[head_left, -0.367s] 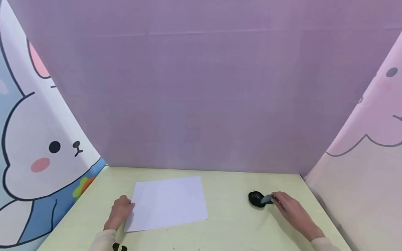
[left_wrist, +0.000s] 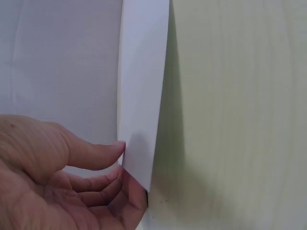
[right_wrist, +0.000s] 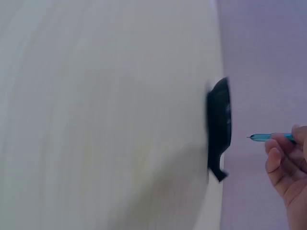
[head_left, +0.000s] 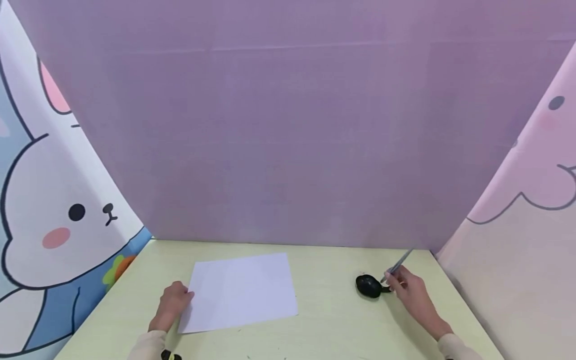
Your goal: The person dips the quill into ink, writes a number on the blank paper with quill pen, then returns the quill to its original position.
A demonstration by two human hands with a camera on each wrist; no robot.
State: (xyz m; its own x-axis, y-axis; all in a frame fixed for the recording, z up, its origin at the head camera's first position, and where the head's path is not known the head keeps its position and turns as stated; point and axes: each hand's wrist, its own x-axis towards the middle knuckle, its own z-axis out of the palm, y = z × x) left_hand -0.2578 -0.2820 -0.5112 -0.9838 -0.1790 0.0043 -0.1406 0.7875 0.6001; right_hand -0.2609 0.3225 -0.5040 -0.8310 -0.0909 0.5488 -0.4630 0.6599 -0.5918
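Observation:
A sheet of white paper (head_left: 240,292) lies on the light wooden table, its left edge pinched by my left hand (head_left: 172,304). In the left wrist view the thumb (left_wrist: 103,154) is on top of the paper's corner, curled fingers beneath it. My right hand (head_left: 414,295) pinches a slim teal pen (head_left: 399,262), tilted up and to the right in the head view. Its fine tip shows in the right wrist view, where the pen (right_wrist: 261,137) is apart from the black object. That glossy black rounded object (head_left: 368,286) has a short stub toward my right hand; its kind is unclear.
The pale table (head_left: 324,330) ends at a purple backdrop (head_left: 292,150). A rabbit-printed panel (head_left: 58,210) stands at the left, a pink and cream one (head_left: 531,260) at the right. A small black and yellow item (head_left: 171,355) shows beside the left sleeve.
The pen has swung from lying low across the black object to pointing up and right, lifted off it. My right hand has turned with it. The left hand and paper have stayed put.

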